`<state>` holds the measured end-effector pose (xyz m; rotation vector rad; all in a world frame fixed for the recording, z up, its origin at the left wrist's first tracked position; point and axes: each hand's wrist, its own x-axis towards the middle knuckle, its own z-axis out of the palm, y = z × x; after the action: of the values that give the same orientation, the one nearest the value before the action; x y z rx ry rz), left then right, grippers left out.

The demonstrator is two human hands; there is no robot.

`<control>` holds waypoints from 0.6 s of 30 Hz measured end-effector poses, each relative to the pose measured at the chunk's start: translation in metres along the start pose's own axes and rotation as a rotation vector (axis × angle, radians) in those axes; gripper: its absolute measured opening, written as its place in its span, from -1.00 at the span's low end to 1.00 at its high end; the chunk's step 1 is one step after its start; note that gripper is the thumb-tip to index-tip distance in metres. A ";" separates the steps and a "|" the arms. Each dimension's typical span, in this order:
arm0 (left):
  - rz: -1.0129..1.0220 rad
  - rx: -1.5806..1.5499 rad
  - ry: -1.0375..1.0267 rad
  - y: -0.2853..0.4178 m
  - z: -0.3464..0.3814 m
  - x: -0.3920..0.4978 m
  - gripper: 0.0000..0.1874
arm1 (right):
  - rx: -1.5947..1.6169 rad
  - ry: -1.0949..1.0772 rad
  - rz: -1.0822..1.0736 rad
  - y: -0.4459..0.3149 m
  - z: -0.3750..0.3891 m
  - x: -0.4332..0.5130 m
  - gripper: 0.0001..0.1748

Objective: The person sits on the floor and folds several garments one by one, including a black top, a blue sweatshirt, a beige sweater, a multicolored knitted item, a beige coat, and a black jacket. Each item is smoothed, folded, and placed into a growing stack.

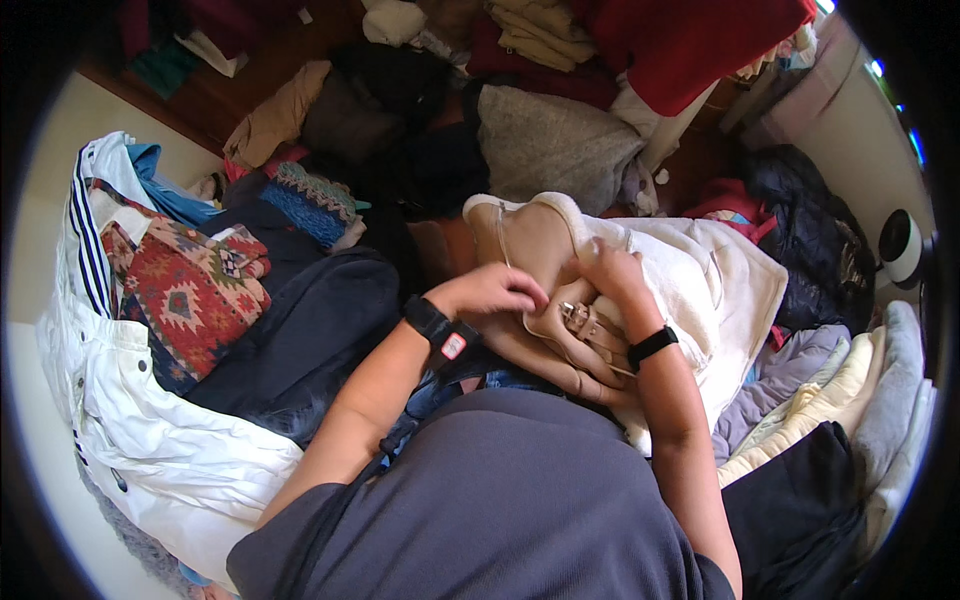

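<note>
A tan coat (536, 232) with cream fleece lining lies across my lap, part of its pale lining facing up on the right. A belt with a metal buckle (576, 313) lies bunched in its folds. My right hand (613, 271) has its fingers bent onto the fleece edge and grips the coat there. Over the tan side is my left hand (496, 291), fingers curled and slightly blurred, close to the buckle. Whether the left fingertips touch the cloth is unclear. Both wrists wear black bands.
On my left are white trousers (180, 427), a dark garment (315, 330) and a red patterned garment (187, 292). Ahead lies grey woollen cloth (551, 146). Folded clothes (832, 382) and a black puffer jacket (806, 232) sit at right, near a round white device (902, 244).
</note>
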<state>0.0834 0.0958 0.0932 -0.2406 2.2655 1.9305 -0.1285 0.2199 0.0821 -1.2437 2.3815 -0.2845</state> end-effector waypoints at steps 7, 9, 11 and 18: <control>0.133 0.239 0.665 -0.032 -0.030 -0.016 -0.78 | 0.993 -0.013 -0.135 0.041 -0.047 -0.056 -0.66; 0.174 0.123 0.769 -0.041 -0.027 -0.012 -0.74 | 1.092 0.204 -0.141 0.074 -0.065 -0.103 -0.71; -0.041 0.017 0.623 -0.043 -0.017 -0.002 -0.68 | 1.185 0.214 0.061 0.110 -0.073 -0.143 -0.73; 0.231 0.599 0.291 -0.027 0.017 0.032 -0.63 | 1.123 -0.054 0.557 0.154 0.009 -0.222 -0.79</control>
<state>0.0587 0.1074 0.0573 -0.1955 3.0533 1.2639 -0.1251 0.4900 0.0793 -0.0675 1.8546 -1.1487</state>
